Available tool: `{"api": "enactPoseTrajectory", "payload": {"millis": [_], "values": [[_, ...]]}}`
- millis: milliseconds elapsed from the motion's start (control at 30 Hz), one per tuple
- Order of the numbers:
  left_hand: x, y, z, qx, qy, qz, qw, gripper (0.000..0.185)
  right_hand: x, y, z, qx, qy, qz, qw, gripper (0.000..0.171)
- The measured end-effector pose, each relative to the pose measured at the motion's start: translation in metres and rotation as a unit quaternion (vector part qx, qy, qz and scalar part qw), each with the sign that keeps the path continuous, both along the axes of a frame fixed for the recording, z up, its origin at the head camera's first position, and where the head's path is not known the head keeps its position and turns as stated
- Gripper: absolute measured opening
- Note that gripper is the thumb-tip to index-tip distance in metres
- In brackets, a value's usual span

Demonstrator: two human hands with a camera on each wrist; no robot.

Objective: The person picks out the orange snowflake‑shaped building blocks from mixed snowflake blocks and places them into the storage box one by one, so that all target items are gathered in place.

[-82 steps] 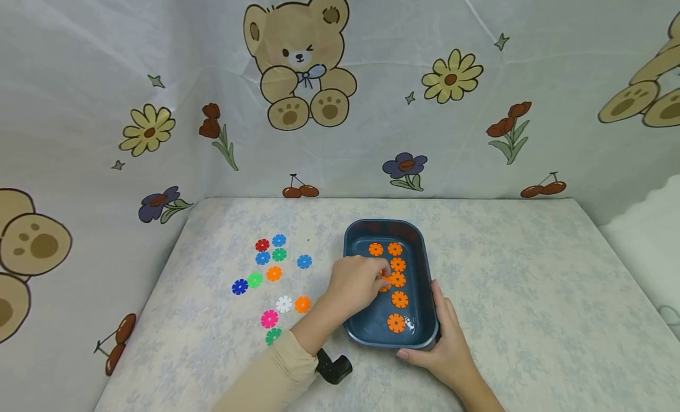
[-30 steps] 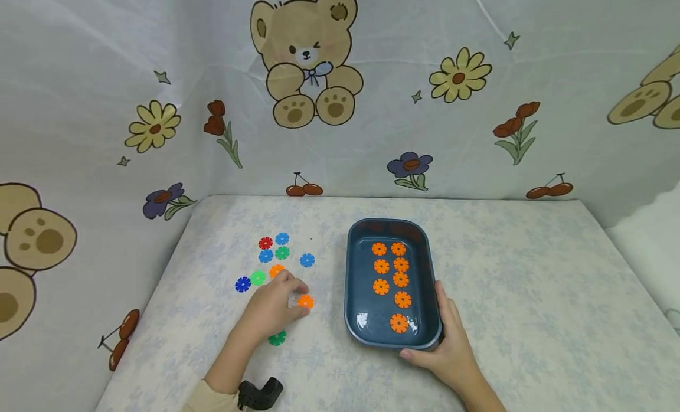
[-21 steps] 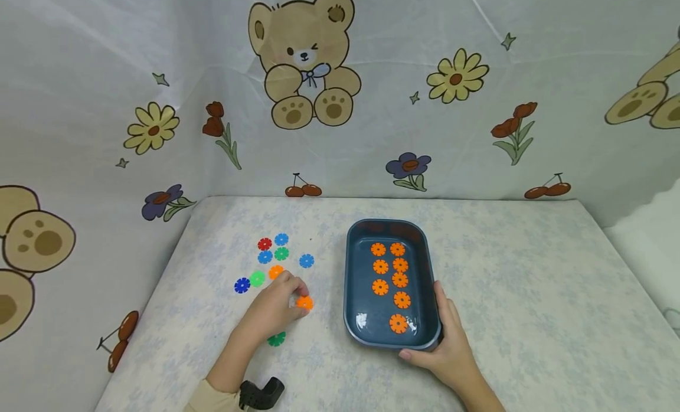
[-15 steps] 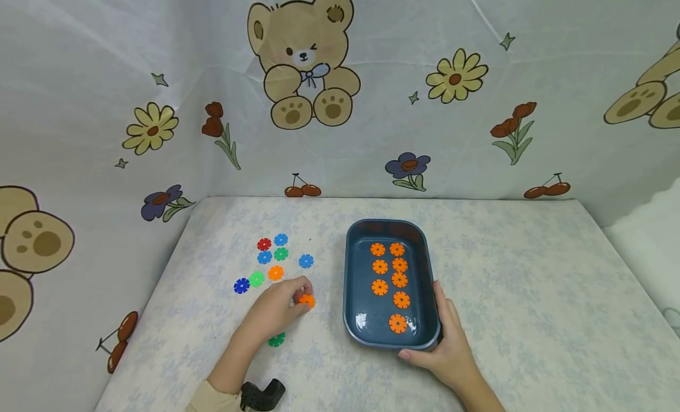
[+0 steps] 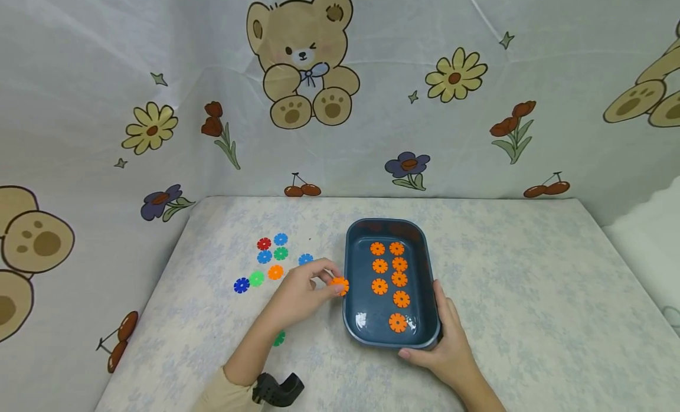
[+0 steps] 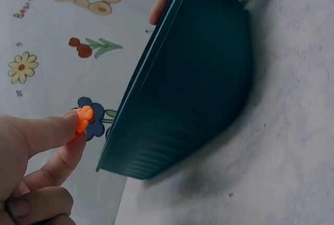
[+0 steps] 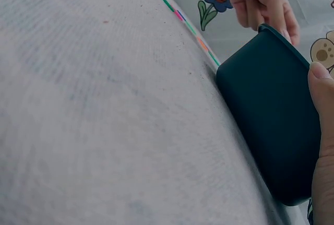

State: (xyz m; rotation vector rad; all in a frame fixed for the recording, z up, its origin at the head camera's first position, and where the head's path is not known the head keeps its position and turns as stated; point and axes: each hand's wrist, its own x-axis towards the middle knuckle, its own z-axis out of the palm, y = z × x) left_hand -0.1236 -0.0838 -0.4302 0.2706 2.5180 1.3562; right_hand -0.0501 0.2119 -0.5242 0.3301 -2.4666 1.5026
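My left hand [image 5: 304, 289] pinches an orange snowflake building disc [image 5: 340, 286] between thumb and finger, beside the left rim of a dark blue plastic container [image 5: 353, 326]. In the left wrist view the pinched orange disc [image 6: 84, 118] stands just off the container's rim. My right hand [image 5: 448, 347] holds the container at its near right corner, its thumb on the near side. Several orange discs [image 5: 379, 266] lie flat on the container's floor in two rough columns. In the right wrist view, the container [image 7: 271, 115] is seen from outside with the right thumb on its rim.
Left of the container, several loose discs lie on the pale tablecloth [image 5: 504, 270], among them a red disc [image 5: 264, 244], a dark blue disc [image 5: 241, 285] and an orange disc [image 5: 275, 272]. My left forearm hides some. A black wrist device [image 5: 278, 389] sits on the left wrist.
My left hand moved from inside the container to the loose discs, took hold of an orange one, and carried it right and up to the container's rim. My right hand stays on the container.
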Motion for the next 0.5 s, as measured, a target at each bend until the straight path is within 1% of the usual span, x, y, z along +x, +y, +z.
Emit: {"api": "enactPoseTrajectory", "payload": {"millis": [67, 133, 167, 233, 300, 367, 433, 500], "values": [[-0.001, 0.011, 0.001, -0.011, 0.010, -0.013, 0.9998, 0.013, 0.000, 0.000, 0.001, -0.002, 0.001, 0.000, 1.000, 0.147], [-0.003, 0.022, 0.000, -0.037, 0.029, -0.032, 0.9984, 0.012, 0.001, 0.000, 0.002, -0.002, 0.003, 0.003, 1.000, 0.146], [-0.003, 0.027, 0.000, -0.053, 0.042, -0.044, 0.9967, 0.011, 0.001, 0.000, 0.002, -0.002, 0.003, 0.003, 1.000, 0.146], [-0.005, 0.037, -0.002, -0.090, 0.073, -0.068, 0.9909, 0.011, 0.001, 0.000, 0.002, -0.001, 0.001, 0.004, 1.000, 0.145], [-0.007, 0.046, -0.003, -0.125, 0.106, -0.095, 0.9819, 0.013, 0.000, 0.001, 0.002, 0.002, -0.001, 0.007, 1.000, 0.144], [-0.009, 0.053, -0.005, -0.148, 0.139, -0.126, 0.9710, 0.014, 0.000, 0.001, 0.003, 0.004, -0.005, 0.007, 1.000, 0.143], [-0.012, 0.059, -0.008, -0.169, 0.170, -0.159, 0.9577, 0.015, 0.000, 0.001, 0.003, 0.009, -0.006, 0.008, 1.000, 0.142], [-0.014, 0.064, -0.012, -0.189, 0.201, -0.183, 0.9437, 0.013, 0.001, 0.002, 0.003, 0.013, -0.006, 0.008, 1.000, 0.142]]}}
